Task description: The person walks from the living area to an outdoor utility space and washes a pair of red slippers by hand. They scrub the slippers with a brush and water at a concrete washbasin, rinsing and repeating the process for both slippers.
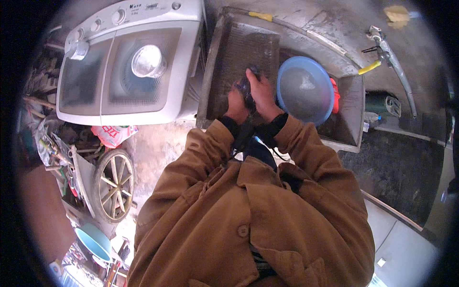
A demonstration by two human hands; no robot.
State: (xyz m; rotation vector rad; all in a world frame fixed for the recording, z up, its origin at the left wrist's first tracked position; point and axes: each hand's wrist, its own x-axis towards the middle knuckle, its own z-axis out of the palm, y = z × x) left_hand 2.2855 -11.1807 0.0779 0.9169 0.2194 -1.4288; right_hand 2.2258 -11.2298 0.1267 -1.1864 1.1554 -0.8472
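Observation:
Between my two hands is a dark, bunched wet-looking cloth (245,88), held above the ridged washboard slab (247,43) of a concrete sink. My left hand (237,104) grips it from the left side, its fingers partly hidden by the cloth. On the right side my right hand (262,94) closes on the same cloth, thumb pointing up along it. A blue plastic basin (322,71) holding water stands in the sink's trough, just right of my right hand. Behind the basin's right edge a red plastic object (335,96) shows in part.
A twin-tub washing machine (190,71) stands left of the sink, with a clear container (147,61) on its lid. A pipe with a tap (383,53) and yellow hose end (369,67) is at the right wall. A spoked wheel (114,186) and teal basin (94,244) lie lower left.

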